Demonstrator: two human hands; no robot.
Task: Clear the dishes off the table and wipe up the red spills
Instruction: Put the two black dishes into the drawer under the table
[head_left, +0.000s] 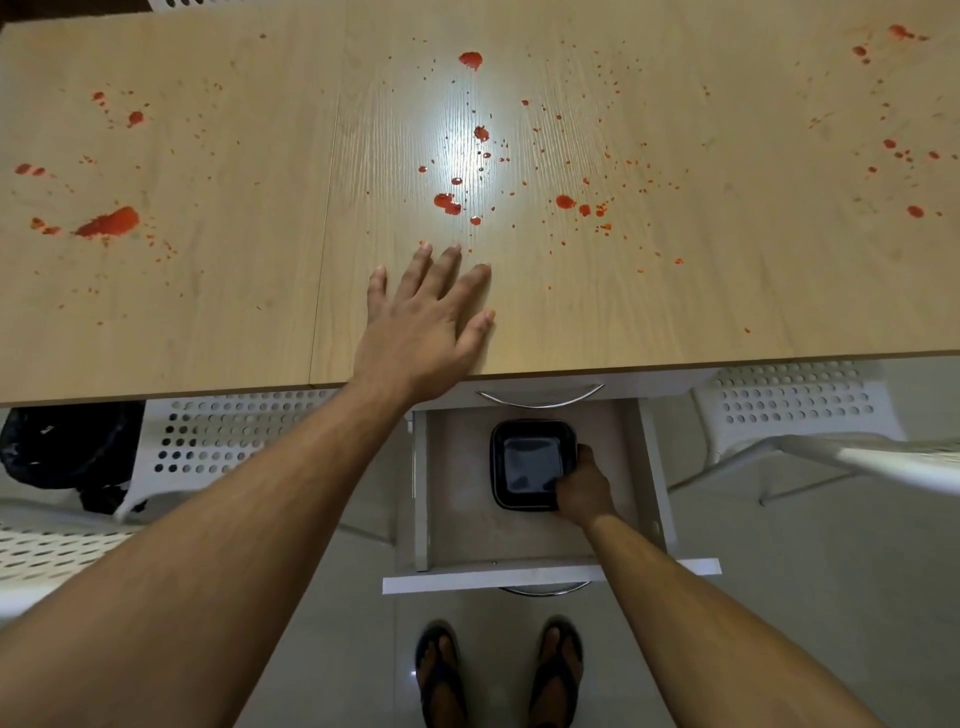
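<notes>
The left hand (426, 317) lies flat on the bench (675, 312) near its front edge, fingers straight and spread, palm down on the pale wood. The right hand (584, 488) reaches down into an open drawer (467, 519) below the bench edge and grips the right rim of a black square dish (527, 462) that sits on the drawer floor; the fingers curl over the rim, and the hand covers the dish's near right corner, so how far the fingers wrap under it cannot be told. The dish is dark and glossy, and whether anything lies inside it is hard to make out. Red spills (106, 222) dot the bench top from left to right: a large smear at the left, a cluster of blobs (448, 202) just beyond the left fingertips under a bright glare, and more spots (901, 32) toward the far right corner, where the frame cuts them off. A curved metal handle (540, 399) shows just under the bench edge, above the drawer. White perforated chairs (795, 402) stand at either side, partly hidden by the bench and cut by the frame edges. A dark bag-like shape (67, 447) sits low at the left, too dim to identify. Two sandalled feet (441, 675) stand on the pale floor below the drawer front.
</notes>
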